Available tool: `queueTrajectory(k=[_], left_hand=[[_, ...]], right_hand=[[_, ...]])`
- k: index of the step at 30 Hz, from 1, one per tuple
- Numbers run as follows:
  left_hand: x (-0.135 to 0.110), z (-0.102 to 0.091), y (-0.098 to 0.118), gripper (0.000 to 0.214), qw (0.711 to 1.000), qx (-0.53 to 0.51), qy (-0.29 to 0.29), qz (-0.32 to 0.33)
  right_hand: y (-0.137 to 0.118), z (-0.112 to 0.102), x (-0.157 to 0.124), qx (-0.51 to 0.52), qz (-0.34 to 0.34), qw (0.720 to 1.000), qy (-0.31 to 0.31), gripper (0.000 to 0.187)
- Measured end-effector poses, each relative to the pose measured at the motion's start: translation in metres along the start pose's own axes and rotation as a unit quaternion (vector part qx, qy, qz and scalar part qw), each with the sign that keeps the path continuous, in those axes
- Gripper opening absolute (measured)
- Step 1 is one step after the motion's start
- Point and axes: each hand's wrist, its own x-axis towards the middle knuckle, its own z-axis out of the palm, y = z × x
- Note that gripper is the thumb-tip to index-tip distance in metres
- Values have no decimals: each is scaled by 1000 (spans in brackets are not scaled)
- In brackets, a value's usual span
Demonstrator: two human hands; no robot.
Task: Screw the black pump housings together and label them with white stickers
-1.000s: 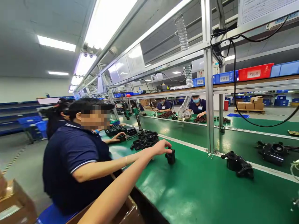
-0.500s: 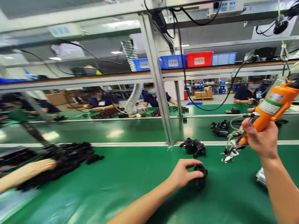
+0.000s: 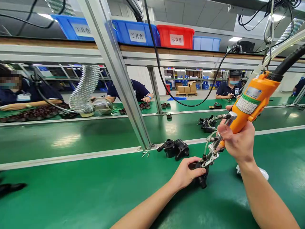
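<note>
My right hand (image 3: 239, 140) is wrapped round an orange electric screwdriver (image 3: 250, 100) that hangs from a metal hook and slants down to the left. Its metal nose, with thin clear hoses beside it, meets a black plastic part (image 3: 202, 181) on the green bench. Between the thumb and fingers of my left hand (image 3: 187, 173), that part is gripped low over the surface. The screwdriver's tip covers some of it, so the contact point is hard to see. Just behind stand two black plastic housings (image 3: 175, 149), side by side.
Several small screws (image 3: 145, 154) lie by the foot of a slanted metal post (image 3: 124, 82). A silvery wrapped item (image 3: 263, 173) rests behind my right wrist. Another black assembly (image 3: 207, 124) sits on the belt (image 3: 105, 133). Blue bins (image 3: 137, 33) and a red bin (image 3: 176, 36) stand overhead; co-workers sit opposite.
The screwdriver has come down and left, from apart to touching the black part. My left hand keeps its grip on the part. The view has swung right, so the other arm at left is gone.
</note>
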Motion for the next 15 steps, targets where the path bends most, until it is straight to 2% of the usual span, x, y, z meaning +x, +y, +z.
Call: queueTrajectory(k=[8,13,15], left_hand=[[2,-1,-3,44,1000,19,0,11],[3,-3,-8,48,1000,12,-13,23],[4,-3,-10,50,1000,13,-12,22]], right_hand=[[-8,4,-1,-48,-4,999,5,62],[-9,5,-3,-63,-21,998,14,47],[-8,4,-3,-62,-20,998,19,46]])
